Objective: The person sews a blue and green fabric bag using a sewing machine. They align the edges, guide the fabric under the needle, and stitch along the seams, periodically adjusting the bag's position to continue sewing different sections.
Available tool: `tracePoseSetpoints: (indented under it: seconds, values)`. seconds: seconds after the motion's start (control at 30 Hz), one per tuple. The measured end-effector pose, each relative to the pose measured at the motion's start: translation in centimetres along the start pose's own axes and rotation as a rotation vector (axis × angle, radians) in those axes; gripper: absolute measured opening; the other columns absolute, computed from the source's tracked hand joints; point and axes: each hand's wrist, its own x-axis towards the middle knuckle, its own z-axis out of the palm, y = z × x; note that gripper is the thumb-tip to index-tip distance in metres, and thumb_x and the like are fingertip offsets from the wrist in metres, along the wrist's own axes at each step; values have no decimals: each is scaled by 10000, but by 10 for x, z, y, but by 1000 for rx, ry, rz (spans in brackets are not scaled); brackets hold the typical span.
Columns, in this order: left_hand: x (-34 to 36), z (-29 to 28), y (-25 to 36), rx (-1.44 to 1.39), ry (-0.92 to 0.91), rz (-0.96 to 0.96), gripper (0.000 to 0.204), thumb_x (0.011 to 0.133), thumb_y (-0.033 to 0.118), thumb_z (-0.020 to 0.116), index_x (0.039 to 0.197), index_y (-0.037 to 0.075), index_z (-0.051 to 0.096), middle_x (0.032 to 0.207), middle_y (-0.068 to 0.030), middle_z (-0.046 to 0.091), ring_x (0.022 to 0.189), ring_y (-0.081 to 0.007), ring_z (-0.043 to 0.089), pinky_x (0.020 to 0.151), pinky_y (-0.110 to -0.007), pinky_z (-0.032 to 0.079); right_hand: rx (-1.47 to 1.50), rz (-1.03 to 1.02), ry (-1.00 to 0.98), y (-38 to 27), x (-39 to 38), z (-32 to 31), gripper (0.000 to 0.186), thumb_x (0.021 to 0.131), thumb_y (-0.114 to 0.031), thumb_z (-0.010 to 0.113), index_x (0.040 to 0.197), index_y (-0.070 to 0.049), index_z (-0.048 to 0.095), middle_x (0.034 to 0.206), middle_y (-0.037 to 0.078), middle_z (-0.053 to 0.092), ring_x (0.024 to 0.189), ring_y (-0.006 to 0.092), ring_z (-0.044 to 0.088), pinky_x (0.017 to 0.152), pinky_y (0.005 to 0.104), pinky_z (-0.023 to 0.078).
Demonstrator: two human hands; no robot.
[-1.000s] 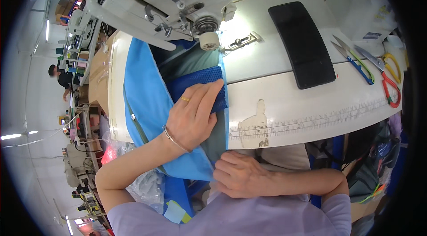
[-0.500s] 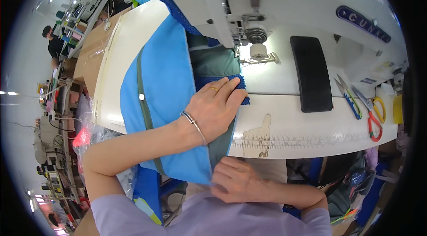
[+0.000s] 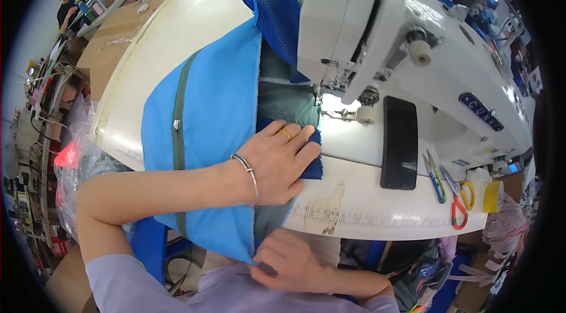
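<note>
A light blue fabric piece with a dark green zipper and small silver puller lies on the sewing machine table. Grey-green lining runs beneath the needle and presser foot. My left hand, palm down with fingers outstretched, presses on the dark blue mesh strip and lining just on my side of the needle. At the table's near edge, my right hand has its fingers curled round the fabric's lower corner; its fingertips are partly hidden. More blue mesh stands up beside the machine head.
The white sewing machine fills the right side. A black phone lies on its bed. Thread snips, red-and-yellow-handled scissors and a yellow tape roll lie further right. Another person is at the far left.
The view has tilted up and turned, showing more of the machine and the room. Both hands keep their places on the fabric, with little visible movement of the piece at the needle.
</note>
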Motion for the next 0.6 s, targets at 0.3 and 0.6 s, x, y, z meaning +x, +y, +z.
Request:
tracePoseSetpoints:
  seconds: [0.3, 0.6]
  values:
    - [14, -8, -12, 89, -141, 60, 470, 805, 285, 680, 1160, -2, 568, 1214, -238, 613, 1171, -339, 577, 1107, -459, 372, 118, 66, -3, -2, 15, -6, 230, 715, -52, 770, 816, -44, 564, 792, 86, 518, 736, 261, 525, 650, 352, 479]
    - [27, -12, -29, 81, -181, 53, 474, 821, 281, 678, 1196, 10, 574, 1174, -198, 621, 1152, -315, 598, 1072, -433, 404, -9, 42, 95, 7, 25, -6, 231, 709, -35, 828, 799, -65, 618, 751, 71, 614, 676, 245, 584, 576, 338, 452]
